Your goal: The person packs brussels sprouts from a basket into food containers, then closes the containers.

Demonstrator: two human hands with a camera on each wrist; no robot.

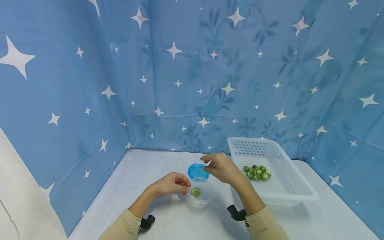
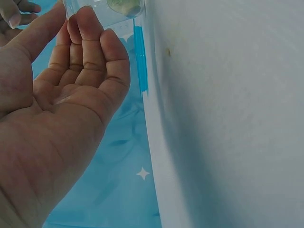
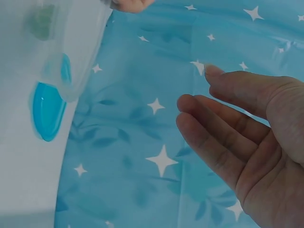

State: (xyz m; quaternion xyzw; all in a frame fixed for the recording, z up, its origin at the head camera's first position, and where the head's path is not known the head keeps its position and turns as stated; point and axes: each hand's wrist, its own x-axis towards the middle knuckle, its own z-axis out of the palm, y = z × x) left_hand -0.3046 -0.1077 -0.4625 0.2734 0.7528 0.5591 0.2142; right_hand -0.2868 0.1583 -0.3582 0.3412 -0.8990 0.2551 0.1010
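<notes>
A small clear plastic container (image 1: 200, 201) stands on the table, with one Brussels sprout (image 1: 196, 191) inside. My left hand (image 1: 172, 184) is at its left side, holding the wall near the rim between thumb and curled fingers; the left wrist view shows the fingertips (image 2: 86, 14) against the clear plastic. Just behind the container lies a blue lid (image 1: 196, 171). Above and to the right of that lid, my right hand (image 1: 223, 167) hovers with thumb and fingers apart. Nothing sits between them in the right wrist view.
A white perforated basket (image 1: 288, 176) stands on the right of the table, with several Brussels sprouts (image 1: 257, 173) in it. The white-covered table (image 1: 144, 173) meets a blue star-patterned curtain (image 1: 186, 100) at the back and both sides.
</notes>
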